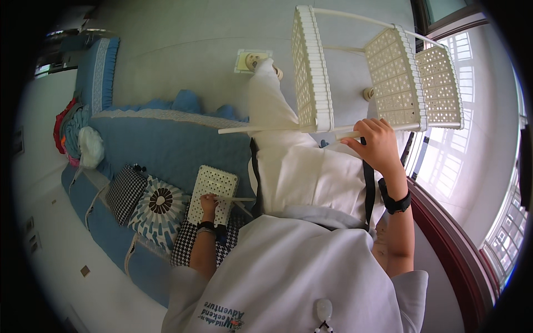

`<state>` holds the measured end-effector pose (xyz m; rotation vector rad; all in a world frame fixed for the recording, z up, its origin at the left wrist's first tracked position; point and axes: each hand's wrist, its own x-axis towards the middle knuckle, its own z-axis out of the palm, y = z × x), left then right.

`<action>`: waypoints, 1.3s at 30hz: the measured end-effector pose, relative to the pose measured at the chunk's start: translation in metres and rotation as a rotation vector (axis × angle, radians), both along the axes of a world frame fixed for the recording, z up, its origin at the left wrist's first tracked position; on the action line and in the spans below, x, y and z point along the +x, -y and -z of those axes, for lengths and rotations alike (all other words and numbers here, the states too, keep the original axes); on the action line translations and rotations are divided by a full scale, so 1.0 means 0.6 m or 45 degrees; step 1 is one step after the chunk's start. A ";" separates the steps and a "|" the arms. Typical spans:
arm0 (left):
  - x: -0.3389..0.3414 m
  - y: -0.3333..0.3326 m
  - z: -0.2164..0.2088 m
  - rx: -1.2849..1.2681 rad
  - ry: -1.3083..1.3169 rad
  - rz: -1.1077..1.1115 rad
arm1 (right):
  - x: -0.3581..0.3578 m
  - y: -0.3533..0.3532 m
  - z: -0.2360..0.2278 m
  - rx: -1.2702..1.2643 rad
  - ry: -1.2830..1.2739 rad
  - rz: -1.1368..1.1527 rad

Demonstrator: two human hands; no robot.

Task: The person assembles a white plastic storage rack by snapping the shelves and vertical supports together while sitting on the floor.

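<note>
A blue sofa (166, 144) with cushions (158, 202) is lying left of the person's white-trousered leg (277, 111). The right hand (377, 141) is clamping a pole of the white rack (383, 77), which is hanging raised over the floor, poles running left-right, shelves on edge. The left hand (209, 204) is pinching a thin rod (236, 198) over a loose shelf (212, 194) on the sofa. The window (472, 166) is crowding the right.

The right hand (377, 141) grips a pole of a white plastic shelf rack (355, 72). The left hand (209, 204) holds a thin white rod (236, 198) over a perforated white panel (212, 191) lying on a blue bed (166, 144).
</note>
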<state>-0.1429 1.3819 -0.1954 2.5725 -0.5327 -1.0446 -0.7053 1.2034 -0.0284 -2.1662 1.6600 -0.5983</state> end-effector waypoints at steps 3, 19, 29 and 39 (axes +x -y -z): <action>-0.014 -0.012 -0.001 -0.002 0.113 0.294 | 0.004 0.000 0.000 -0.029 0.027 0.006; -0.191 -0.039 -0.069 -0.435 0.059 2.157 | 0.002 -0.005 0.003 0.075 -0.065 0.012; -0.155 -0.132 -0.005 -0.052 0.037 1.806 | 0.001 -0.008 0.008 0.037 -0.063 0.018; -0.161 -0.097 -0.003 0.214 0.094 1.877 | -0.001 -0.002 0.008 -0.085 -0.033 0.018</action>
